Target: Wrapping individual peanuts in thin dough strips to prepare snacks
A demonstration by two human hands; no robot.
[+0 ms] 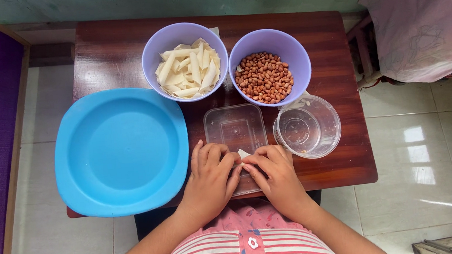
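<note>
My left hand (212, 173) and my right hand (276, 172) meet at the near edge of the table, fingertips pinching a small pale piece (243, 154) between them. They rest over the near end of a clear rectangular plastic container (235, 126). Behind it stand two lilac bowls: one holds pale tube-shaped pieces (187, 68), the other holds brown peanuts (263, 77). A clear round plastic tub (306, 126) sits just right of my right hand.
A large blue square plate (122, 151) covers the left part of the dark wooden table (334, 57). A pink cloth-covered object (426, 17) stands at the right. White floor tiles surround the table.
</note>
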